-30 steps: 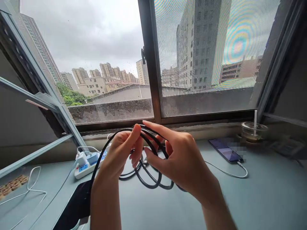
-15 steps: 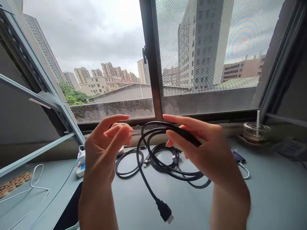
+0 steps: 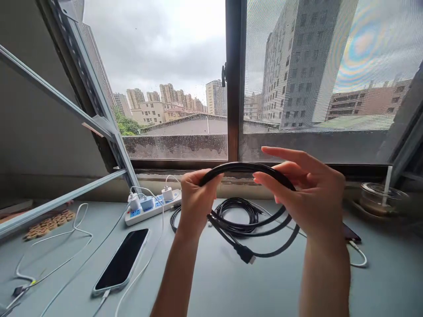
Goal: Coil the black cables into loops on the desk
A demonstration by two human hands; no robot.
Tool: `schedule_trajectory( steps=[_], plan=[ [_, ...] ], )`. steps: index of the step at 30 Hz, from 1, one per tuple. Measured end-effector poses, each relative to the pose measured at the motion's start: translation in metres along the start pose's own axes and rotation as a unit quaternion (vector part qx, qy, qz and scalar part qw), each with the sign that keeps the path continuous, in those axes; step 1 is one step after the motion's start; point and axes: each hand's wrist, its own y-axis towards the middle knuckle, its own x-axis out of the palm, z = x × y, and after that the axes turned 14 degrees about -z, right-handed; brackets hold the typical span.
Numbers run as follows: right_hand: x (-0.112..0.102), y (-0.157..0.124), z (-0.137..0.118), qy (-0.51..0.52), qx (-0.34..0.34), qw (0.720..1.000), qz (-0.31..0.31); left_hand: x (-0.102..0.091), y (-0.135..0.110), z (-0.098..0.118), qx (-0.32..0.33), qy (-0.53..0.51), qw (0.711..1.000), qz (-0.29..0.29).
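A thick black HDMI cable (image 3: 243,166), wound in loose loops, is held up over the desk between my two hands. My left hand (image 3: 197,200) is closed around the left side of the loops. On the right side, the cable passes between the thumb and fingers of my right hand (image 3: 312,198), whose index finger stretches out free. The cable's plug (image 3: 245,254) hangs low in the loops, its metal end pointing right. Behind it, a thinner black cable coil (image 3: 235,201) lies on the desk, partly hidden by the held loops.
Several chargers sit in a white power strip (image 3: 134,216) at the back left. A phone (image 3: 122,259) with a white cord lies on the desk (image 3: 244,290). Another phone (image 3: 350,233) and a lidded cup with a straw (image 3: 376,198) are at the right, beneath the window.
My left hand has come over to the cable and closed on its loops. The plug has swung up and right. The view has turned left, bringing the power strip and a phone into sight.
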Motion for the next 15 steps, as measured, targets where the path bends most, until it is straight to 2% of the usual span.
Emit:
schedule_trajectory(
  steps=[2, 4, 7, 10, 13, 15],
  plan=[
    [0.004, 0.004, 0.006, 0.026, 0.031, 0.998, -0.046, -0.001, -0.002, 0.005, -0.005, -0.058, 0.997, 0.04],
    [0.009, 0.007, 0.01, 0.059, 0.055, 0.994, -0.078, -0.001, -0.002, 0.007, -0.011, -0.094, 0.994, 0.053],
    [0.011, 0.007, 0.011, 0.142, 0.053, 0.986, -0.065, -0.002, 0.003, 0.003, -0.029, -0.079, 0.996, 0.037],
    [0.009, 0.003, 0.007, 0.201, 0.029, 0.978, -0.047, -0.001, 0.012, -0.011, -0.055, -0.007, 0.998, -0.02],
    [0.006, -0.003, -0.001, 0.193, 0.012, 0.981, -0.001, 0.006, 0.018, -0.029, -0.09, 0.07, 0.989, -0.099],
    [0.007, -0.006, -0.006, 0.172, 0.003, 0.984, 0.044, 0.013, 0.018, -0.041, -0.142, 0.093, 0.972, -0.161]
  ],
)
